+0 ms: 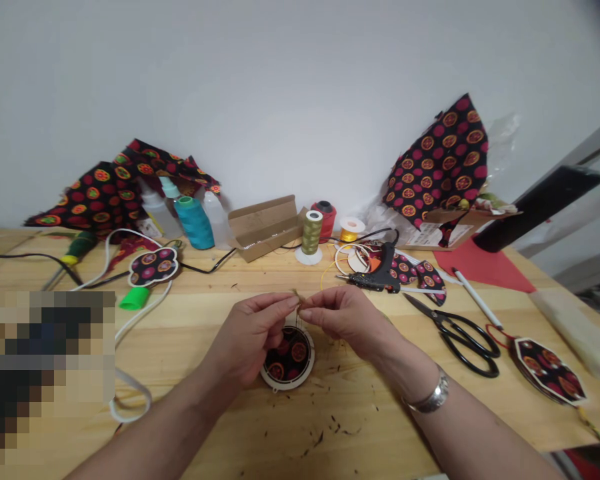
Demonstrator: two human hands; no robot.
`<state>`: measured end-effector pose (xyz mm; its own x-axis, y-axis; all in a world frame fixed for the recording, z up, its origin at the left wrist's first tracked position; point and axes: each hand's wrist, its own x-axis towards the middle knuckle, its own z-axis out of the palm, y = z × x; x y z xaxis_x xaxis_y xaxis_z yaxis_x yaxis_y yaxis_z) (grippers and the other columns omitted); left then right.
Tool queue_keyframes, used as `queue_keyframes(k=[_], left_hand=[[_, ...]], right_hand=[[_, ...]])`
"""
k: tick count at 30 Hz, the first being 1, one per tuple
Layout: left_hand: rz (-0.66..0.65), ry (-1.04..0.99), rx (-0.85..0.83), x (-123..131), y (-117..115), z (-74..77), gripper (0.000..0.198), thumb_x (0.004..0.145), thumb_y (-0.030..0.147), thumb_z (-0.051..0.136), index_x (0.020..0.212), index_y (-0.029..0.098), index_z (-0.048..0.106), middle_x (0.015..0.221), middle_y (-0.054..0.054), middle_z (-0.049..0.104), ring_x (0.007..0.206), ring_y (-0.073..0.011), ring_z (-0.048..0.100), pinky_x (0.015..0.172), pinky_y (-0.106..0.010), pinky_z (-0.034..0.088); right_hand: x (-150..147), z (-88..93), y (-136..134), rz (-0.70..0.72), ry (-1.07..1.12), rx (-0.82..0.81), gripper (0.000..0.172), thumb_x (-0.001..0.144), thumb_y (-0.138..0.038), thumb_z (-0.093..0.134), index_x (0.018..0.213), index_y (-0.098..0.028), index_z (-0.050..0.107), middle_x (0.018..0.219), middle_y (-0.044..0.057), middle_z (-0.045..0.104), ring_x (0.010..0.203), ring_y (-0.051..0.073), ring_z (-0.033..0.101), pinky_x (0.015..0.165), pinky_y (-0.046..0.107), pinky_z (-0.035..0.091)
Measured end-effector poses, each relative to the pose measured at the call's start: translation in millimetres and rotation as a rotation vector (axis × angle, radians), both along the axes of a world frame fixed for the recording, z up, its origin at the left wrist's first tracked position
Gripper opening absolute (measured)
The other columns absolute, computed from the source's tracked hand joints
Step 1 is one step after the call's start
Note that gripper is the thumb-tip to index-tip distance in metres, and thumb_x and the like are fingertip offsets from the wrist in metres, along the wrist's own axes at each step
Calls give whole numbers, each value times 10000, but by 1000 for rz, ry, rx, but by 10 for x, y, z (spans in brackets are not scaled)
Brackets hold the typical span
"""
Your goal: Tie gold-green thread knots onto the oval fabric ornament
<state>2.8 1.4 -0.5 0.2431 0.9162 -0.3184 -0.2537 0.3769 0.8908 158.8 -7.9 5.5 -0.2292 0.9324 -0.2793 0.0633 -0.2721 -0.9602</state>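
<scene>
My left hand [257,328] and my right hand [344,317] meet above the middle of the table, fingertips almost touching. Thumb and forefinger of each hand pinch a small olive-green thread [299,301]. Just below them lies a round piece [288,360] with a white rim and dark patterned fabric inside; my left fingers cover part of its edge. A strand seems to run down from the pinch toward this round piece, but whether it is attached I cannot tell. An olive thread spool [311,233] stands behind my hands.
Black-handled scissors [467,341], a black glue gun [375,273] and an octagonal fabric piece [550,372] lie to the right. Leftward are a flower-shaped piece [154,267], a green cap [135,299] and white cable. A teal spool [195,223] and cardboard box [265,230] line the wall.
</scene>
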Motion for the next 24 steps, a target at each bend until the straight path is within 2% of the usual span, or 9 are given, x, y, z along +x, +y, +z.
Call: queue_keyframes(k=[9, 24], left_hand=[[-20, -28, -13, -1, -9, 13, 132, 643, 259, 714, 634, 140, 658, 440, 87, 318, 414, -38, 225, 377, -161, 202], [-40, -43, -16, -1, -10, 9, 142, 645, 261, 715, 621, 137, 650, 440, 89, 312, 414, -38, 219, 374, -157, 208]], right_hand=[[-16, 12, 0, -18, 1, -10, 187, 660, -288, 673, 768, -136, 693, 443, -77, 423, 410, 38, 257, 415, 214, 185], [-16, 5, -6, -29, 7, -1, 158, 657, -293, 666, 655, -139, 635, 438, -80, 415, 402, 36, 264, 408, 220, 150]])
